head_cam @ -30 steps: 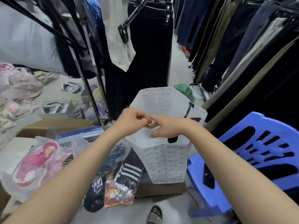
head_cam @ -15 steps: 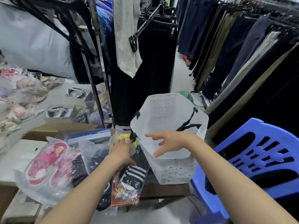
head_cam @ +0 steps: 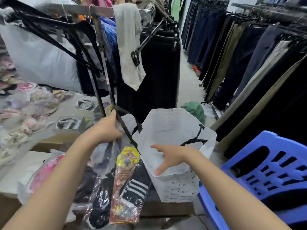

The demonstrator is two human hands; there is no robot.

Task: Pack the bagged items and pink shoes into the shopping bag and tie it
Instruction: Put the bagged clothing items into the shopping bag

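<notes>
Your left hand (head_cam: 106, 128) is closed around the tops of several clear plastic packets, holding them up just left of the shopping bag (head_cam: 176, 156); one of the bag's black handles (head_cam: 127, 130) runs across the fingers, though you cannot tell whether it is gripped too. The packets hang down from your fist: a sock pack with a red and yellow card (head_cam: 124, 186), a black sock with white stripes (head_cam: 134, 188) beside it, and a dark bagged item (head_cam: 99, 201) on the left. Your right hand (head_cam: 169, 156) is open with the fingers spread, holding nothing, reaching over the near rim of the shopping bag's mouth. The bag is white with small printed text, stands upright and open, and its second black handle (head_cam: 196, 136) lies against the inside of the far wall. The pink shoes (head_cam: 44, 175), in their own clear bag, lie on the counter (head_cam: 18, 170) to the left of your left arm, apart from the shopping bag. A blue plastic chair (head_cam: 265, 171) stands just to the right of the bag. Racks of dark trousers (head_cam: 249, 63) line the aisle beyond.
</notes>
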